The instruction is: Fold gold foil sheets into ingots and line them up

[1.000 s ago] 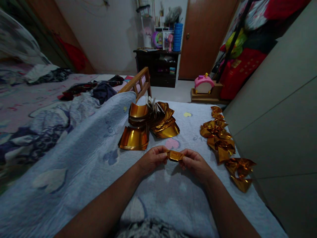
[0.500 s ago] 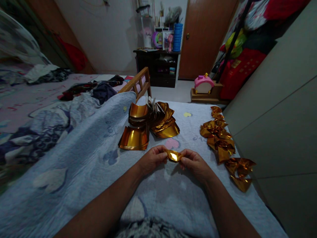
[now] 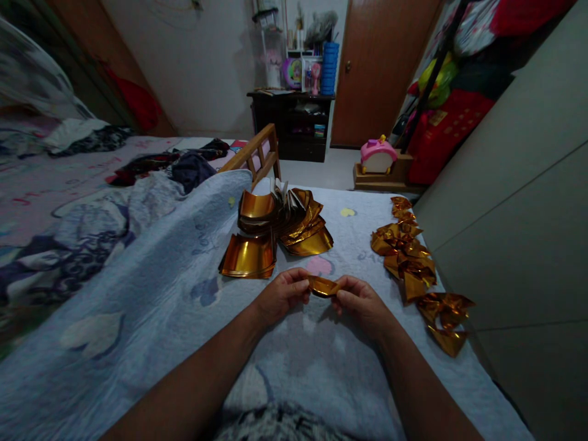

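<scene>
A small folded piece of shiny gold foil paper is stretched between my two hands, just above the blue bedspread. My left hand pinches its left end between thumb and fingers. At the other end, my right hand grips in the same way. Beyond the hands lie fanned stacks of flat gold foil sheets, some showing pale edges. Several folded gold foil pieces run in a heaped row along the right edge of the bed.
A blue bedspread with heart shapes covers the surface. To the left is another bed with rumpled clothes, past a wooden rail. A pale cabinet borders the right side. A pink toy case stands beyond the foot.
The foil piece has tilted slightly between my fingers, and its bright reflection has faded. Both hands stay in nearly the same place, still pinching its ends.
</scene>
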Motion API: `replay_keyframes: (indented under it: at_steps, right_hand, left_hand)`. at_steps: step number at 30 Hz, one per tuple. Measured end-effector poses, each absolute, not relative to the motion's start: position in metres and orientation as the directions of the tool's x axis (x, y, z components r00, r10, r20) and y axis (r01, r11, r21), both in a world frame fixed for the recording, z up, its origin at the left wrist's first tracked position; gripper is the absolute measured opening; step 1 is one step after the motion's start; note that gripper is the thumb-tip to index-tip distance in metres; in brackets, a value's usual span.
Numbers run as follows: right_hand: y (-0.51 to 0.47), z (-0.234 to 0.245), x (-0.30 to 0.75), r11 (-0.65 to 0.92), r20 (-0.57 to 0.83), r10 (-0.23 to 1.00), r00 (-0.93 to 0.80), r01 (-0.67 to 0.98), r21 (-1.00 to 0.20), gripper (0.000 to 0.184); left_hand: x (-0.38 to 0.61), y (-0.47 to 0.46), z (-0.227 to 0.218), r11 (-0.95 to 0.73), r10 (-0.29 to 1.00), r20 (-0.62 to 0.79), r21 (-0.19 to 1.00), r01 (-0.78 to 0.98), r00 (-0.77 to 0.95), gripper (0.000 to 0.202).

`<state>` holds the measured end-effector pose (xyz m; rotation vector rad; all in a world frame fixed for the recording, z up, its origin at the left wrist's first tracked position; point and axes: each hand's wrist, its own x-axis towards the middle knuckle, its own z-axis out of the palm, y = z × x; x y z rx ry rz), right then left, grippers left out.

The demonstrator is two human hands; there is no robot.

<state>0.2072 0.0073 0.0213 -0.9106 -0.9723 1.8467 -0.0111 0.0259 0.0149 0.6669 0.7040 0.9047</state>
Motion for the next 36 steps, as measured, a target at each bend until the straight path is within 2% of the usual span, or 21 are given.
replay_keyframes:
  at_steps: [9,18,36]
  right_hand:
    - [0.0074,0.0220,0.2069,-0.338,-0.216,0.899,-0.382,-0.290,-0.895,0.031]
    - [0.0076,0.0196,0.2058,-0.333,-0.220,0.911,-0.350,-0.304,-0.893,0.030]
    - [0.0090,0.0170,0.2056,-0.309,-0.215,0.922,-0.322,-0.276,-0.910,0.026]
  left_hand:
    - [-0.0101,0.0244,0.0192,0.450,0.862,-0.250,0.778,-0.439,0.442,0.031]
    - [-0.0075,0.0258,0.0175,0.396,0.898,-0.220,0.784,-0.478,0.382,0.031]
    - [-0.0074,0.0258,0.0177,0.394,0.890,-0.214,0.806,-0.442,0.403,0.036]
